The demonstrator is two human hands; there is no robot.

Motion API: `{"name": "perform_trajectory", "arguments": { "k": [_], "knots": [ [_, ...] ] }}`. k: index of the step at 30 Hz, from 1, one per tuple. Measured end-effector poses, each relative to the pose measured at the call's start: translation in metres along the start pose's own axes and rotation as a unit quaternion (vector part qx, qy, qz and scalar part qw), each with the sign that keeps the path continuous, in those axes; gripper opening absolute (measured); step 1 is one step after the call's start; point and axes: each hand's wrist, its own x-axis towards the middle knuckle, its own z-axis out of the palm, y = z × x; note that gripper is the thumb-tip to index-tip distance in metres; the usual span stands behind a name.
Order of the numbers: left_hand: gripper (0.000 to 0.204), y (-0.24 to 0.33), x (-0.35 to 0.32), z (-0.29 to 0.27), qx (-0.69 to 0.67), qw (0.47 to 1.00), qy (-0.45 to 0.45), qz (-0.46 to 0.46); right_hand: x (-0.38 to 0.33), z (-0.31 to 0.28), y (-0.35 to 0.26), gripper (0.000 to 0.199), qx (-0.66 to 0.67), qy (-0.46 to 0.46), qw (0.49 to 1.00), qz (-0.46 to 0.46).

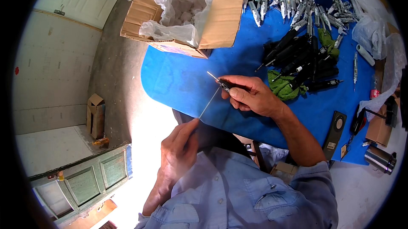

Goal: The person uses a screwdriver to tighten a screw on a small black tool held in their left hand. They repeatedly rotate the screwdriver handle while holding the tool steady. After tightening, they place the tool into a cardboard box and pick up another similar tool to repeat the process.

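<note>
Two items held at the near left edge of the surface [170, 76]: dark tool [224, 85] with slim pale tip [211, 75], clamped in right grip [254, 96], above the surface just inside that edge; thin rod [209, 103], pinched at its lower end in left grip [178, 145], just beyond it. Directed up toward the tool, contact too small to confirm. Best done, by judgement, with right grip steady, pinch light but firm, rod guided straight and unbent, well clear of the black tools [301, 46] piled toward the right edge.
</note>
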Motion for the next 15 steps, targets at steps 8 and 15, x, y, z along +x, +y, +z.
{"name": "perform_trajectory", "arguments": {
  "k": [8, 15],
  "knots": [
    [0.042, 0.005, 0.001, -0.006, 0.044, 0.999, -0.018, 0.000, -0.001, 0.004, 0.001, 0.045, -0.048, -0.001, 0.999, -0.024],
    [0.039, 0.005, 0.002, -0.008, 0.180, 0.979, -0.028, 0.088, -0.002, 0.016, 0.000, 0.043, -0.171, 0.035, 0.984, -0.045]
  ]
}}
